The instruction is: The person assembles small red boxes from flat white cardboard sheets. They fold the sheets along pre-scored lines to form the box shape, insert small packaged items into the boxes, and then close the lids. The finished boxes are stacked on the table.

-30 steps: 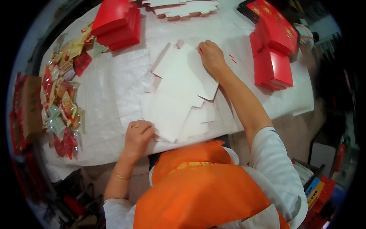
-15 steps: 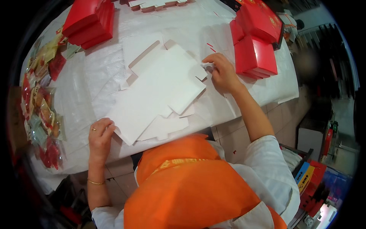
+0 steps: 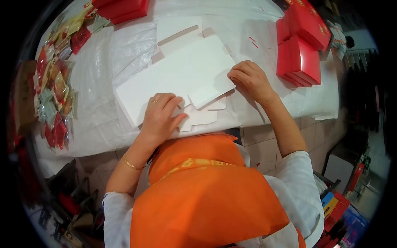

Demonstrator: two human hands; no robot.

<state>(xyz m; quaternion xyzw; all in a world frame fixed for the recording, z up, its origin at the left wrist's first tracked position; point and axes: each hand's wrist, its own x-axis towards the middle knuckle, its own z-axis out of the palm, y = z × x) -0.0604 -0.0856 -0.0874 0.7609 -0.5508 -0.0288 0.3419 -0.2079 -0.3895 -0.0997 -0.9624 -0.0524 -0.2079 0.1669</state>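
A flat white cardboard box blank lies in front of me on the table, with tabs and side flaps partly folded up along its far left edge. My right hand has its fingers closed on the blank's right corner. Over the near edge, my left hand rests its fingertips beside a small raised flap, thumb spread apart from the index finger. More white cardboard shows from under the near side of the blank. Another white sheet sticks out beyond its far side.
Red boxes stand stacked at the right and at the far left. Bagged, colourful packets line the table's left side. White plastic sheeting covers the table. Thin red strips lie beyond my right hand.
My left hand has moved from the blank's near left corner rightward to the small flap on its near edge. My right hand has come down onto the right corner. The view has shifted.
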